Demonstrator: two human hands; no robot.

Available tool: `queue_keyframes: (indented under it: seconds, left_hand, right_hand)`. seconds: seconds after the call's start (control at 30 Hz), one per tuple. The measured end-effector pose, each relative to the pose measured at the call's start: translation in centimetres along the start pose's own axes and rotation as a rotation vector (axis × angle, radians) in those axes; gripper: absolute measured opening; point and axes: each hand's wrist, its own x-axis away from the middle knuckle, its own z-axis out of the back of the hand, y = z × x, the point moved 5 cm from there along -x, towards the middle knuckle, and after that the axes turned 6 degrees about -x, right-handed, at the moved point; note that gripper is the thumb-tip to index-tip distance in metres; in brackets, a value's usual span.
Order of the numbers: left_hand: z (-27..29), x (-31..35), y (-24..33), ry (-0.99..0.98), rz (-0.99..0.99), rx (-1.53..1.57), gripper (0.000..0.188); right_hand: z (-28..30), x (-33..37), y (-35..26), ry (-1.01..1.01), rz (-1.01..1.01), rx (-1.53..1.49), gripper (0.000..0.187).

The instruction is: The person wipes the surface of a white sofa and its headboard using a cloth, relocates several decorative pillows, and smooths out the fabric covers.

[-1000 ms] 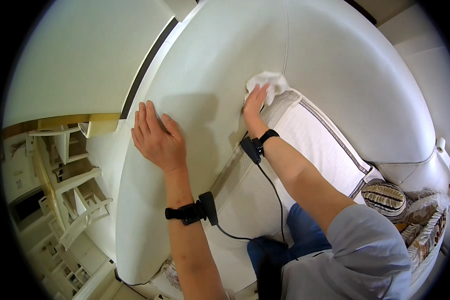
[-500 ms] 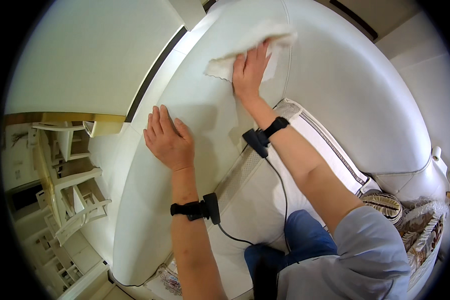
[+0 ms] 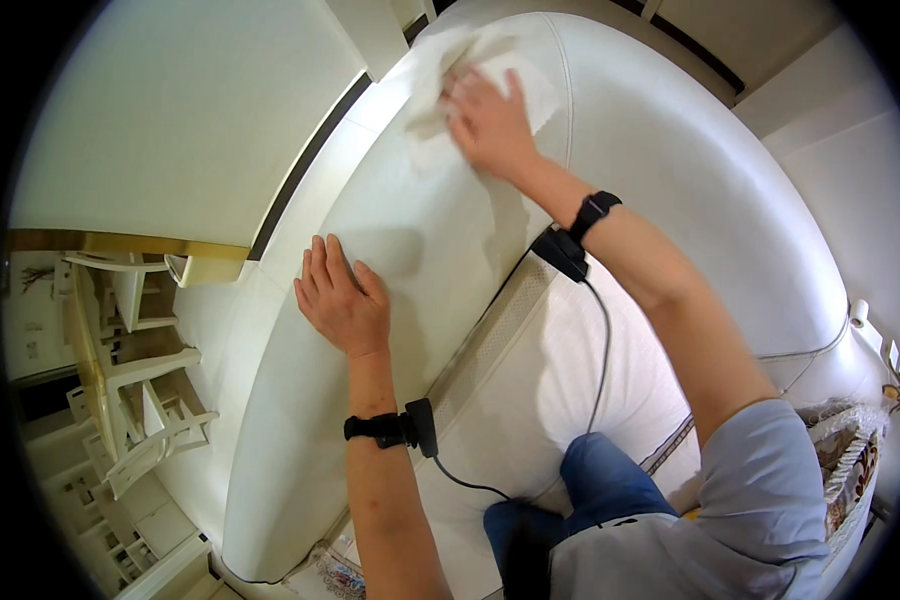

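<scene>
A pale leather sofa [image 3: 660,200] curves across the view, its backrest running from the lower left to the far right. At the far end of the backrest, my right hand [image 3: 490,125] presses a white cloth [image 3: 525,85] onto the leather. The hand and part of the cloth are smeared by motion, and the cloth bunches up beyond the fingertips. My left hand [image 3: 345,300] lies flat on the nearer part of the backrest, fingers stretched out, holding nothing. A black strap with a small black device and a cable is on each wrist.
Below the backrest is a white padded seat cover [image 3: 510,400], with my knees in blue trousers [image 3: 610,475] on it. White chairs [image 3: 160,420] stand on the floor at left. A plastic-wrapped patterned bundle [image 3: 850,450] lies at the right, and a wall rises at far left.
My right hand and the cloth have moved left, toward the outer edge of the backrest. My left hand stays almost where it was.
</scene>
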Motion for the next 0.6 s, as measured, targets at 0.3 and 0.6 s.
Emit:
queue_keyframes:
  seconds: [0.3, 0.6]
  left_hand:
    - [0.2, -0.2, 0.4, 0.005, -0.010, 0.018, 0.038]
    - [0.3, -0.3, 0.2, 0.005, -0.019, 0.021, 0.038]
  right_hand:
    - [-0.1, -0.5, 4.3, 0.118, -0.148, 0.008, 0.037]
    - [-0.1, -0.3, 2.8, 0.088, -0.144, -0.045, 0.039]
